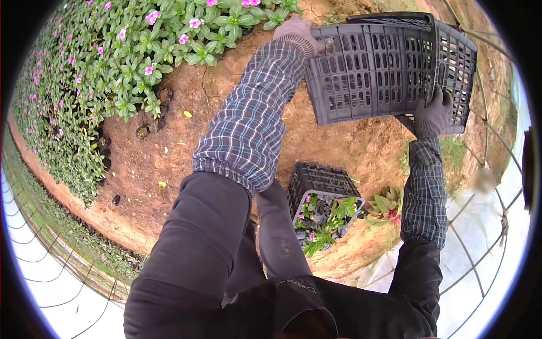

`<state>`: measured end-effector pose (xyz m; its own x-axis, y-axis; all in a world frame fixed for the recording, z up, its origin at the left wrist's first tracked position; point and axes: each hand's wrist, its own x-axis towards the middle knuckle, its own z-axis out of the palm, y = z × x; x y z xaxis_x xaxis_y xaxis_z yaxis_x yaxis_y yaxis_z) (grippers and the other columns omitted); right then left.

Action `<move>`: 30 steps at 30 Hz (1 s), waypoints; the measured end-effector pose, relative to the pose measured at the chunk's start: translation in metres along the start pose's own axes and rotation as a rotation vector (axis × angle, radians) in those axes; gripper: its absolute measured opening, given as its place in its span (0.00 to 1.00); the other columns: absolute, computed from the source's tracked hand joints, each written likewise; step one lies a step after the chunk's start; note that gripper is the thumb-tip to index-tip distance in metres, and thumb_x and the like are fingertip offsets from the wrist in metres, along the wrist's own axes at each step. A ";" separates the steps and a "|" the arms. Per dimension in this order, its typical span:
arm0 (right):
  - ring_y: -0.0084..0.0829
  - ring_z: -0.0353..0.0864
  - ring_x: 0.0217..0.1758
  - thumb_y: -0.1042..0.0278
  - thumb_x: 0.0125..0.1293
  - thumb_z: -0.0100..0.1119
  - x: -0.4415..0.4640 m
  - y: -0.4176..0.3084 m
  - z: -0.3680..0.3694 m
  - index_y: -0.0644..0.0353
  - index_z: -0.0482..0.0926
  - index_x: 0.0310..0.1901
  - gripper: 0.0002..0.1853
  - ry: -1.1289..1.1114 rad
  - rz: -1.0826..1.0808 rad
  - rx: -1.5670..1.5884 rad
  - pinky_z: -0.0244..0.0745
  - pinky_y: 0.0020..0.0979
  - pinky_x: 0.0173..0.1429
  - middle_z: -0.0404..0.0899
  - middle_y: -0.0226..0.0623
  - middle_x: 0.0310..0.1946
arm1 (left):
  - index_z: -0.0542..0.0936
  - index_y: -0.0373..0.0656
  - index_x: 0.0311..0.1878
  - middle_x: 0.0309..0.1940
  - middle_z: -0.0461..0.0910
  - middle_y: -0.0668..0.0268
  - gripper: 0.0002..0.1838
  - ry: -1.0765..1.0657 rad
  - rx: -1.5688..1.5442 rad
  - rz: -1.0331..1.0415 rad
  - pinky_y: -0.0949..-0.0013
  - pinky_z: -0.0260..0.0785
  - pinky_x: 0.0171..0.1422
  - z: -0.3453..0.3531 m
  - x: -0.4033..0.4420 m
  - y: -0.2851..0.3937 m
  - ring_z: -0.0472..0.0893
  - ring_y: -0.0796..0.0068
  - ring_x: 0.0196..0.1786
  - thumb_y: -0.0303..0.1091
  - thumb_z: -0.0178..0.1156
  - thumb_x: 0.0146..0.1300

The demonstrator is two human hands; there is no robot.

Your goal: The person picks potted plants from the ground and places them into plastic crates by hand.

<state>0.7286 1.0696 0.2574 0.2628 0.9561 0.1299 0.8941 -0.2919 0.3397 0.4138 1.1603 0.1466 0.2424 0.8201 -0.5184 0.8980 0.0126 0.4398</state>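
Note:
A black slatted plastic crate (344, 79) is tilted on its side above the soil, its perforated wall facing me. My left hand (296, 33), in a grey-purple glove, grips the crate's left end with the thumb over the edge; the other fingers are mostly hidden. Lower on the right, my right hand (433, 116), gloved the same way, is closed on the crate near its right end, by an upright black bar (435, 53). Checked sleeve covers run up both forearms.
A second black crate (316, 179) holding small potted plants with pink flowers stands by my legs. Dense pink-flowered plants (130, 56) fill the left. A red-green plant (387, 206) grows beside the second crate. Curved metal poles (486, 121) and plastic sheeting edge the right.

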 end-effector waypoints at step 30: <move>0.41 0.57 0.66 0.57 0.58 0.50 -0.101 -0.137 -0.090 0.53 0.64 0.59 0.27 -0.338 -0.060 -0.317 0.58 0.44 0.62 0.59 0.42 0.62 | 0.78 0.42 0.20 0.21 0.73 0.63 0.14 0.069 -0.032 -0.563 0.60 0.68 0.38 -0.087 -0.636 -0.251 0.75 0.60 0.32 0.43 0.67 0.37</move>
<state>0.5473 1.0108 0.2820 0.3641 0.9115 -0.1914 0.7704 -0.1792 0.6119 0.0023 0.6854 0.4294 -0.2962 0.7172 -0.6308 0.8700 0.4751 0.1316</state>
